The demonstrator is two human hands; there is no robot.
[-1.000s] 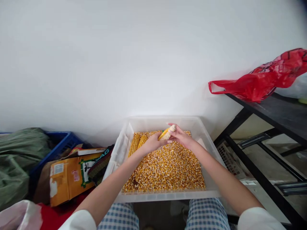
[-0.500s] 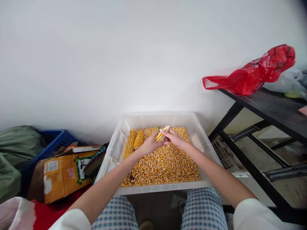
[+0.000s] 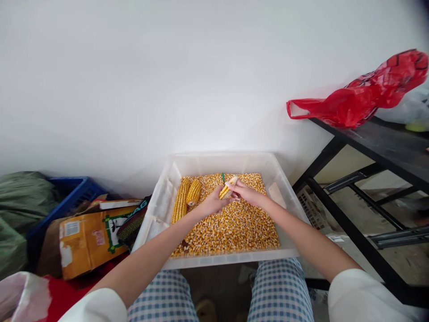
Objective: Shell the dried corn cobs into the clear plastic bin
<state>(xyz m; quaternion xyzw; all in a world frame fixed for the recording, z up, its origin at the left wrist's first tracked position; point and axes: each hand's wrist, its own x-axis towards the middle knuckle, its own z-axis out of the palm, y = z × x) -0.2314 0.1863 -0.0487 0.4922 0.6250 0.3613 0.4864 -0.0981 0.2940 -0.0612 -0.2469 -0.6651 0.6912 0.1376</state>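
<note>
Between both hands is a corn cob (image 3: pixel 226 191), partly stripped, with yellow kernels on its lower part and a pale bare upper end. My left hand (image 3: pixel 213 202) grips the lower end. My right hand (image 3: pixel 244 193) is closed around the upper part, thumb on the kernels. Below them, loose corn kernels (image 3: pixel 234 232) fill much of a translucent plastic bin (image 3: pixel 221 160). Full cobs of corn (image 3: pixel 193 192) lie at the bin's left side. A thin green object (image 3: pixel 223 178) pokes up behind the held cob; its kind is unclear.
To the right stands a black metal-framed table (image 3: pixel 395 138) with a red plastic bag (image 3: pixel 362 100) on it. At left are a blue crate (image 3: pixel 72 197), a green sack (image 3: pixel 25 205) and an orange cardboard box (image 3: pixel 92 243). A white wall (image 3: pixel 214 80) rises behind the bin.
The view has shifted slightly, so the bin appears a little higher and the red bag farther right. Both hands keep hold of the same cob, with only slight finger movement.
</note>
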